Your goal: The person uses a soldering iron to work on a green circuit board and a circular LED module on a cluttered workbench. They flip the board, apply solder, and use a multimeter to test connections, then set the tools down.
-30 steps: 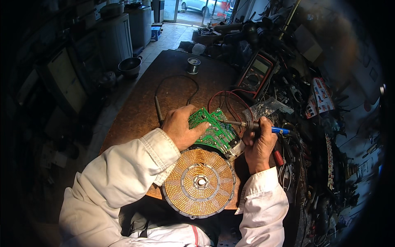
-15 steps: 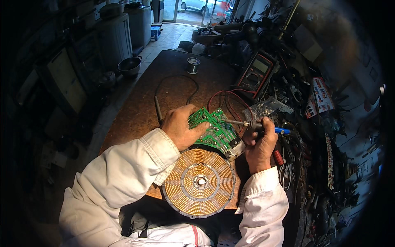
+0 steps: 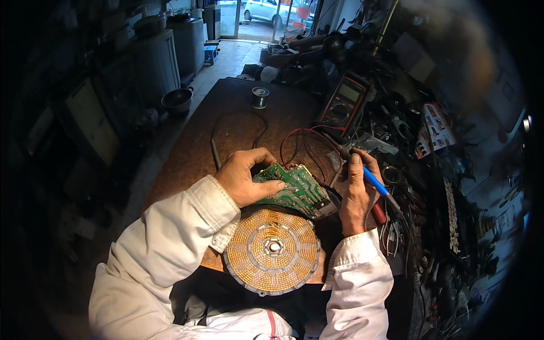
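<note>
My left hand [image 3: 242, 177] grips a green circuit board [image 3: 294, 190] by its left side, thumb lying across its upper face. The board is tilted, with solder joints facing up. In my right hand [image 3: 358, 192] is a soldering iron [image 3: 374, 182] with a blue handle, its front end pointing up and left, off the board. The tip is hard to make out against the dark clutter. Just below the board, a round copper-coloured coil [image 3: 258, 232] lies at the near edge of the wooden table [image 3: 187, 164].
A solder spool [image 3: 259, 99] stands toward the table's far end. A black probe [image 3: 215, 154] with its cable lies left of the board. At the right are a multimeter [image 3: 344, 102], a red-handled tool [image 3: 378, 214] and piled cables and parts. A pan [image 3: 177, 101] is beyond the table's left side.
My right hand has lifted the soldering iron away from the board's right part and turned it, so its front end now points upward. The board has tilted a little in my left hand.
</note>
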Motion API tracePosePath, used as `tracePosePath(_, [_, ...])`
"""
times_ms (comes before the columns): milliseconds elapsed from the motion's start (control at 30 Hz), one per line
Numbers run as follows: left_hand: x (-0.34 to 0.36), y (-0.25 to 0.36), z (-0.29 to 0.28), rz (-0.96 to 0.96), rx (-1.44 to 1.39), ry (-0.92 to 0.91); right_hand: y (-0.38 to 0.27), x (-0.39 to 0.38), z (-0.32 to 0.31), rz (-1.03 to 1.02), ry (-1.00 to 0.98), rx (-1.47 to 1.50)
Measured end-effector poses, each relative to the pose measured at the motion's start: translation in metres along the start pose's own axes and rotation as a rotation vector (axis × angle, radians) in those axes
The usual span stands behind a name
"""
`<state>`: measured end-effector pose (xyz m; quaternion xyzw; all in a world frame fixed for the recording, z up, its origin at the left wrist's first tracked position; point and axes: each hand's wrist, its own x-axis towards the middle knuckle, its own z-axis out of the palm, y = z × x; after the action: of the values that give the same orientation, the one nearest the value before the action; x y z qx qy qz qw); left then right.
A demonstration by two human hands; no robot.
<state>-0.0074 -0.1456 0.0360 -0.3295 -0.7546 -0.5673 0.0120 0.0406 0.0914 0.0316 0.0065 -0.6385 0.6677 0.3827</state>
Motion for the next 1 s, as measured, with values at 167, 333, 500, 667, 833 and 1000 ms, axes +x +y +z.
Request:
tracePosePath(167, [0.005, -0.005, -0.008, 0.092, -0.004, -0.115, -0.003, -0.01, -0.006, -0.281, -0.115, -0.321])
tracePosePath(333, [-0.003, 0.009, -0.011, 0.05, -0.132, -0.275, -0.017, -0.028, -0.012, -0.662, -0.082, -0.52])
tracePosePath(500, [-0.016, 0.028, -0.018, 0.29, 0.113, -0.387, -0.026, -0.062, -0.024, -0.635, -0.109, -0.557])
tracePosePath(667, [-0.046, 0.045, -0.016, 0.51, 0.335, -0.491, -0.028, -0.089, -0.037, -0.703, -0.139, -0.606])
tracePosePath(833, [-0.071, 0.046, -0.012, 0.576, 0.506, -0.446, -0.021, -0.1, -0.035, -0.718, -0.173, -0.623])
tracePosePath(1000, [-0.075, 0.064, -0.012, 0.5, 0.446, -0.395, -0.018, -0.099, -0.038, -0.704, -0.17, -0.591])
